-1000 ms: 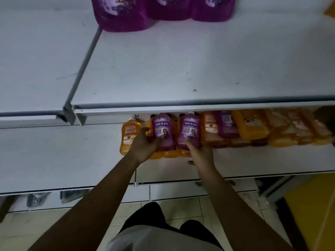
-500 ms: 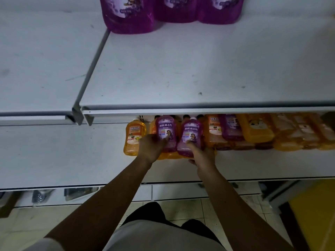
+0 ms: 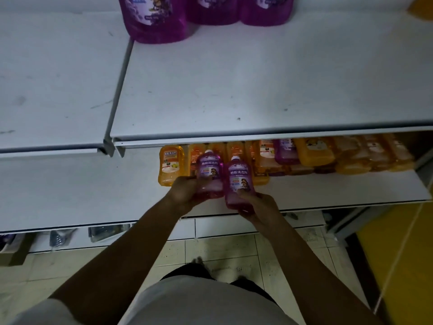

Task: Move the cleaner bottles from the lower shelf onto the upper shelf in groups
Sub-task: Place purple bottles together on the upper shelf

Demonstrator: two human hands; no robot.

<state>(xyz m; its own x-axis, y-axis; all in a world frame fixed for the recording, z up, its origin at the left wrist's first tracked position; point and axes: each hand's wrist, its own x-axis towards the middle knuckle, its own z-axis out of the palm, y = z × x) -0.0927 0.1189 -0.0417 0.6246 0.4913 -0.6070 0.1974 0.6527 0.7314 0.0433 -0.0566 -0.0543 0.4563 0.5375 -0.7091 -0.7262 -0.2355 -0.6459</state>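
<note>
Reaches forward with both forearms over the lower shelf [image 3: 328, 191]. Wraps left hand [image 3: 185, 192] round the left purple cleaner bottle [image 3: 209, 171]. Clasps right purple cleaner bottle [image 3: 239, 178] in right hand [image 3: 259, 205], thumb on label. Holds both upright, side by side, before the orange bottles [image 3: 314, 152].

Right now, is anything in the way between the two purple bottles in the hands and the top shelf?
Only the white upper shelf's front edge, just above the two small purple cleaner bottles; they must rise past it. The three big purple bottles stand far back.
</note>
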